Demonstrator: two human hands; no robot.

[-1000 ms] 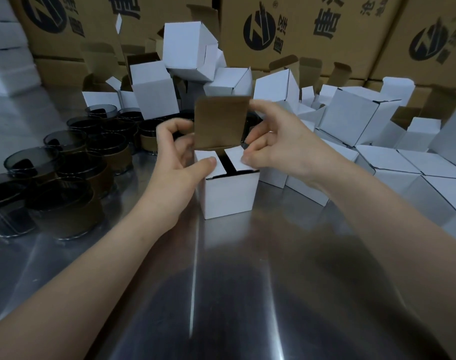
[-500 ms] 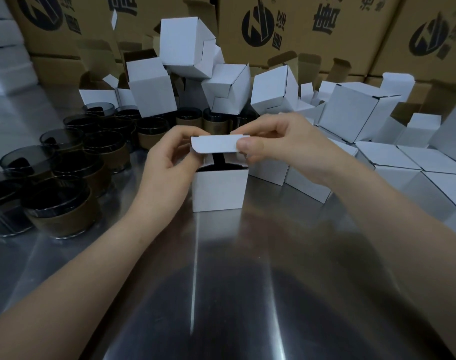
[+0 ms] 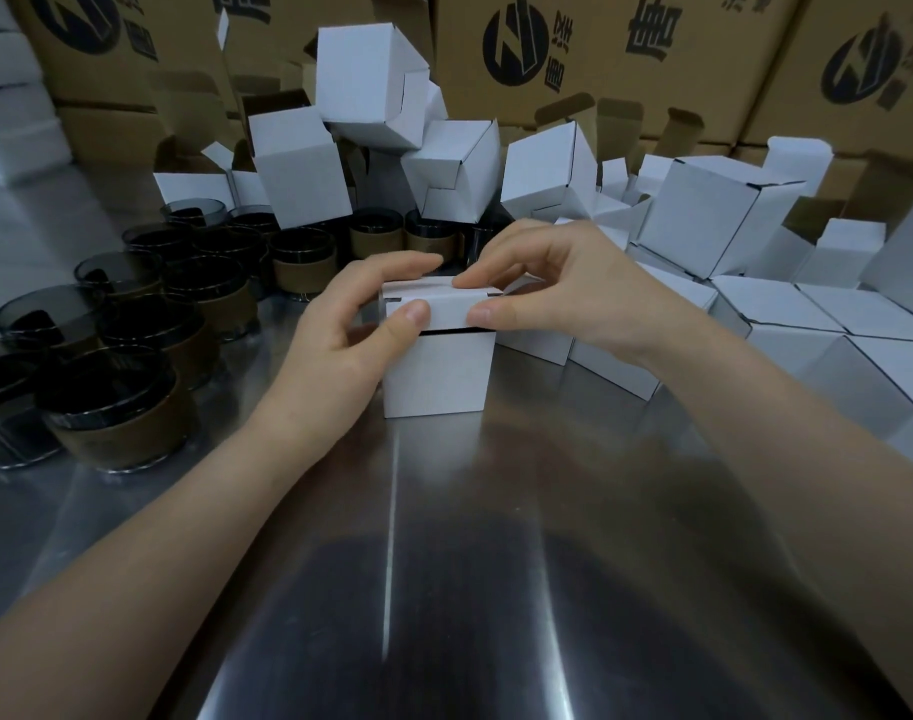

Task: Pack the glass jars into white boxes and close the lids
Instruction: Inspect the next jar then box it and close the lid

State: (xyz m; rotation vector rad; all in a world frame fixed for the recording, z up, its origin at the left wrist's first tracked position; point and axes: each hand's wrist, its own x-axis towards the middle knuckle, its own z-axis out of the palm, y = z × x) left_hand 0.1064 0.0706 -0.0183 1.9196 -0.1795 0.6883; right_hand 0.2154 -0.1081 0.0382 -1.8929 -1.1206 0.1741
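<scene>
A small white box (image 3: pixel 438 376) stands on the steel table (image 3: pixel 470 563) in the middle. Its lid is folded down over the top, with a dark gap left under the front tuck flap. My left hand (image 3: pixel 334 345) pinches the lid's left end, thumb on the front flap, fingers on top. My right hand (image 3: pixel 563 293) pinches the right end the same way. The box's inside is hidden. Several dark glass jars (image 3: pixel 116 407) with brown bands stand in rows at the left.
A heap of open white boxes (image 3: pixel 703 215) fills the back and right, with closed ones (image 3: pixel 828 324) lined up at the right. Large printed brown cartons (image 3: pixel 599 49) form a wall behind. White foam blocks (image 3: pixel 7 96) stack at the far left.
The lid stood upright a second ago with both side flaps folded in. Both hands then swung it forward and down, so it now lies across the top of the box.
</scene>
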